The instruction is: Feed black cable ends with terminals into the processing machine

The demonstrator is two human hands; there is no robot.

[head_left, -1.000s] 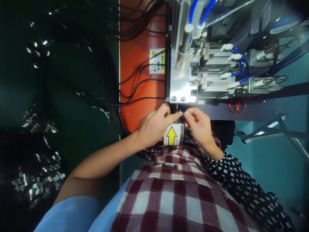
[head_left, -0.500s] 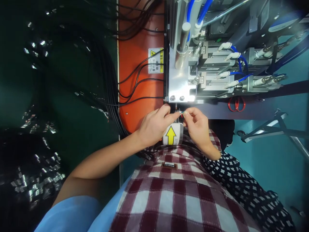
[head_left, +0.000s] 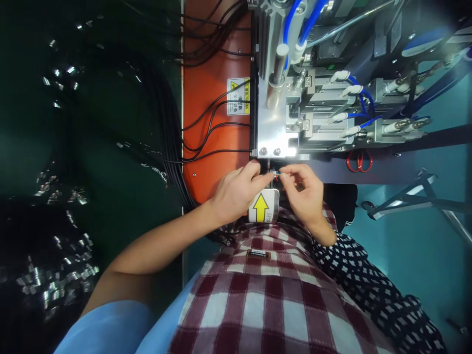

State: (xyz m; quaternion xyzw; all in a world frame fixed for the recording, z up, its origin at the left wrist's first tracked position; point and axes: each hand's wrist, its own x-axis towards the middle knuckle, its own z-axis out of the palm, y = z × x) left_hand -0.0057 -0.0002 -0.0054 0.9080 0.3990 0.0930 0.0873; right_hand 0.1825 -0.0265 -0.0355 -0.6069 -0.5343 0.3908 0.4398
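My left hand (head_left: 236,194) is at the front edge of the machine, its thumb and index finger closed around the end of a cable. Thin coloured wires (head_left: 277,174), with red and blue-green among them, stick out past those fingertips. On the other side, my right hand (head_left: 304,189) pinches the tips of these wires between thumb and index finger. Just below the fingers is a white label with a yellow arrow (head_left: 260,206). The part of the cable inside my left hand is hidden.
Above my hands stands a metal machine (head_left: 273,130) with cylinders and blue air hoses. Several black cables (head_left: 167,118) run over the orange panel (head_left: 217,177) at the left. Red-handled scissors (head_left: 359,161) lie to the right. Bundled cable ends (head_left: 55,275) shine at far left.
My right hand has moved slightly to the right, and its fingers sit a little farther from the left fingertips. My left hand stays nearly still. The view has shifted slightly.
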